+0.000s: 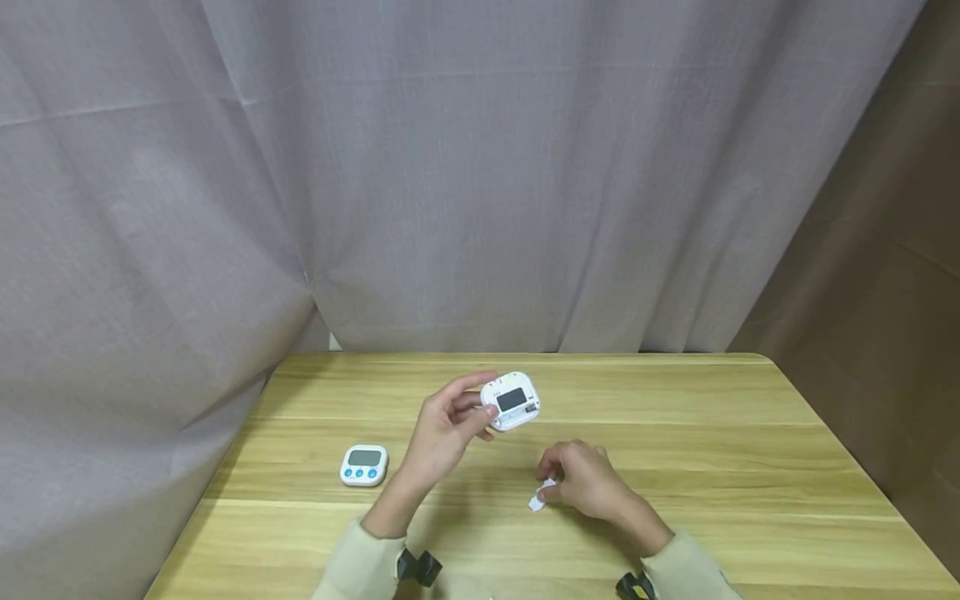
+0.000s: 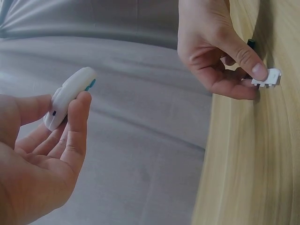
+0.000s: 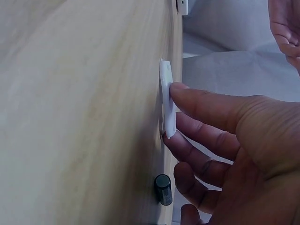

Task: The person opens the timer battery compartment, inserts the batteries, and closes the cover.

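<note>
Bkgd: grey curtain behind a wood-grain table. L hand grasps a white timer by one end, raised above the table, thumb on the back, fingers on the button side. Back faces the wearer, prob. so the uncovered batt. slot along its lower edge is in plain sight; the end grip leaves most of that slot unobstructed. R hand pinches a thin white cover low over the table, thumb on one face, fingertips on the other; a flat hold presumably suits so thin a part and leaves its edge tabs free. Dark battery is on the table just beside the R hand's lower fingers; standing or lying, can't confirm at this angle. Second timer rests screen-up near the L forearm, an apparent spare, placed clear of the work btw the hands.
</note>
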Demonstrator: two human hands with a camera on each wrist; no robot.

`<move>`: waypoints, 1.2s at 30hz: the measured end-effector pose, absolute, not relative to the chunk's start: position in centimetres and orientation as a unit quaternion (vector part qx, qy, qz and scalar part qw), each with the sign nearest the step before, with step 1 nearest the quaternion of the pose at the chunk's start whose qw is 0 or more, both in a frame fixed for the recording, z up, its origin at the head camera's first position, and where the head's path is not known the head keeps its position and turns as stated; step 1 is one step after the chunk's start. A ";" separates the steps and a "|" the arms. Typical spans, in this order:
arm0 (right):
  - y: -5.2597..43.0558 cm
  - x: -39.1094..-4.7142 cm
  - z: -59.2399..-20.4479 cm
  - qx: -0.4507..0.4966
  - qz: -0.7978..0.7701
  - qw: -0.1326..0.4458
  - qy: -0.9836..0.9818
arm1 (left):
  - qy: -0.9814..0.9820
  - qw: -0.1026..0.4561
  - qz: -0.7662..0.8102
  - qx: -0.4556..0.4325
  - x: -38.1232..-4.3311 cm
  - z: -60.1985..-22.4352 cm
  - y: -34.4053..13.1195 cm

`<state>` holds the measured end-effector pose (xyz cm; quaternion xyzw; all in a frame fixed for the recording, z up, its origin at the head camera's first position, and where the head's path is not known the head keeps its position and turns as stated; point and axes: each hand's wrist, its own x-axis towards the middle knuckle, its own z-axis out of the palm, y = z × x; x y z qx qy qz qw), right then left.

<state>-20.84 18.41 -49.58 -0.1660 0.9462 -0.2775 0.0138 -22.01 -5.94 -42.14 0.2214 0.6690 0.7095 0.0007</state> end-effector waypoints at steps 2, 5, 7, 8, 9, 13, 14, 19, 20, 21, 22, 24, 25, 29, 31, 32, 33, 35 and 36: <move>18.6 -20.9 -49.5 -0.169 -0.282 0.014 0.945 | 0.667 0.002 0.711 0.223 -22.0 -42.1 -5.9; 19.4 -21.1 -49.0 -0.165 -0.296 0.010 0.941 | 0.666 0.001 0.712 0.222 -21.9 -42.0 -5.9; 20.1 -21.3 -48.6 -0.156 -0.302 0.000 0.940 | 0.667 0.001 0.712 0.221 -21.9 -42.0 -5.9; 20.5 -21.4 -48.3 -0.148 -0.302 -0.008 0.942 | 0.667 0.002 0.712 0.220 -21.9 -41.9 -5.9; 20.9 -21.5 -48.1 -0.140 -0.299 -0.016 0.944 | 0.667 0.003 0.712 0.219 -21.9 -41.9 -5.9; 22.0 -21.6 -47.5 -0.113 -0.274 -0.032 0.954 | 0.670 0.006 0.710 0.218 -21.8 -41.9 -5.9; 22.2 -21.6 -47.4 -0.110 -0.269 -0.033 0.956 | 0.670 0.007 0.710 0.218 -21.8 -41.9 -5.9; 22.0 -21.3 -47.3 -0.100 -0.240 -0.037 0.965 | 0.670 0.010 0.709 0.220 -21.8 -42.0 -5.9; 22.0 -21.3 -47.4 -0.097 -0.233 -0.037 0.967 | 0.670 0.010 0.709 0.221 -21.8 -42.0 -5.9; 22.0 -21.3 -47.5 -0.095 -0.228 -0.037 0.968 | 0.671 0.010 0.708 0.222 -21.8 -42.0 -5.9; 22.0 -21.4 -47.7 -0.093 -0.223 -0.036 0.970 | 0.671 0.009 0.707 0.223 -21.8 -42.1 -5.9; 22.0 -21.5 -48.0 -0.088 -0.215 -0.035 0.972 | 0.671 0.008 0.706 0.225 -21.8 -42.2 -5.9; 22.0 -21.5 -48.1 -0.087 -0.212 -0.034 0.973 | 0.671 0.008 0.706 0.226 -21.8 -42.2 -5.9; 21.9 -21.5 -48.3 -0.082 -0.206 -0.036 0.974 | 0.672 0.008 0.704 0.229 -21.8 -42.1 -6.0; 21.8 -21.5 -48.4 -0.082 -0.206 -0.036 0.974 | 0.672 0.007 0.703 0.231 -21.7 -42.1 -6.0; 21.7 -21.5 -48.4 -0.083 -0.205 -0.037 0.974 | 0.673 0.006 0.702 0.232 -21.7 -42.0 -6.0; 21.6 -21.5 -48.5 -0.084 -0.203 -0.036 0.975 | 0.674 0.006 0.701 0.233 -21.7 -42.0 -6.0; 21.5 -21.6 -48.6 -0.086 -0.200 -0.035 0.975 | 0.675 0.005 0.700 0.234 -21.7 -42.0 -6.1; 21.4 -21.5 -48.7 -0.088 -0.199 -0.033 0.976 | 0.675 0.005 0.699 0.234 -21.7 -42.0 -6.1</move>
